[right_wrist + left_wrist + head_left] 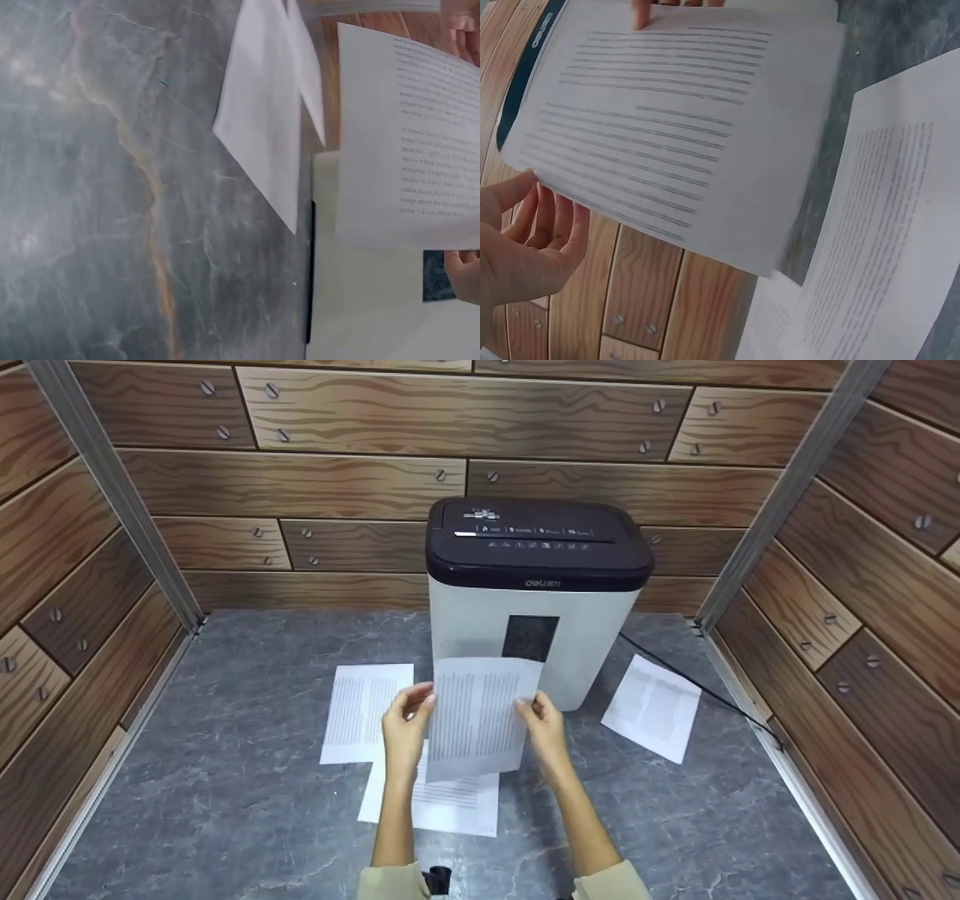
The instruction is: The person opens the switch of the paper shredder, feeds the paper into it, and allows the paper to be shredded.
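Note:
Both hands hold one printed sheet of paper [480, 720] upright by its side edges, in front of the paper shredder [472, 622]. On the sheet's left edge, my left hand [407, 720] pinches it between thumb and fingers; in the left wrist view that hand [532, 240] grips the long edge. My right hand [546, 727] pinches the opposite edge, its thumb on the printed face. The shredder has a white body and a dark lid [540, 559] with a feed slot [536, 537]. From the head view, the sheet overlaps the lower part of the shredder's dark window [531, 636].
Two printed sheets lie on the grey marbled floor at left, one paper [360, 712] behind another paper [457, 806]. A third paper [654, 709] lies right of the shredder, near a black cord [705, 690]. Wood-patterned walls [360, 420] enclose the floor.

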Demonstrator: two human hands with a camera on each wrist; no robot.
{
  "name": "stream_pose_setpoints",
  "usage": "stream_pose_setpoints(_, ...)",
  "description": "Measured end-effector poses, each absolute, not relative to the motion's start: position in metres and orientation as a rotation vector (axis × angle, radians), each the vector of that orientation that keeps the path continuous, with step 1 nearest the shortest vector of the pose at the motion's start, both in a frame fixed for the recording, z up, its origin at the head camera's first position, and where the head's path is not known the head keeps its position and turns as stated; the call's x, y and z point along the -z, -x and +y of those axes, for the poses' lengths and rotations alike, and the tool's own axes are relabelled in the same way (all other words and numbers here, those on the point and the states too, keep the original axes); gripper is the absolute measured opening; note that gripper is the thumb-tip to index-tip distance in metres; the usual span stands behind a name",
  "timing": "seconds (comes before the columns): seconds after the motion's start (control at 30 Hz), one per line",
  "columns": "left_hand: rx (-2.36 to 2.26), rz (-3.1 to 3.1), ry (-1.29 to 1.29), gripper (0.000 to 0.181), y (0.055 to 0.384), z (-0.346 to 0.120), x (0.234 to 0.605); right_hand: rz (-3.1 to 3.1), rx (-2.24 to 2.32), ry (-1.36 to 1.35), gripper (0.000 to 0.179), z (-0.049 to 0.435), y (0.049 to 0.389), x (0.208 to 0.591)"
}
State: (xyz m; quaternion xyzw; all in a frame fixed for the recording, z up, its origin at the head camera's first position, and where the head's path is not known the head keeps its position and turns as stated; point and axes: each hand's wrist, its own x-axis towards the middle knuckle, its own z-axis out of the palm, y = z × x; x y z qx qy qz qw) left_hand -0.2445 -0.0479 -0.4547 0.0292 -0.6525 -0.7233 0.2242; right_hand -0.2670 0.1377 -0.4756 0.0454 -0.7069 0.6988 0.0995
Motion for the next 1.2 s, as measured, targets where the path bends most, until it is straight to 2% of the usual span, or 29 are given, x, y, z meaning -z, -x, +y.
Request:
stream_pose_setpoints(0.2,1.991,-1.923,-0.082,0.016,0.239,-0.034,0.453,-2.003,-2.073,-0.042,0.023,0.153,0.274,0.480)
stream_pose_setpoints(0.43,2.000,-1.852,-0.116,0.014,0.240,-0.026,0.451,-1.901,-1.988,-0.023,0.015,0.163,0.281,0.486)
stream_pose_setpoints(0.67,2.048,-1.789,-0.137,0.015,0.241,-0.020,0.448,-1.972,-1.853,0.036,0.015,0.171,0.281,0.491)
stream_pose_setpoints(0.93,1.980,-1.809,-0.122,0.015,0.264,-0.017,0.480,-1.970,-1.915,0.025,0.016,0.177,0.275,0.481)
stream_pose_setpoints(1.2,1.719,-1.972,-0.187,0.009,0.262,-0.016,0.482,-1.997,-1.770,-0.026,0.015,0.176,0.263,0.463)
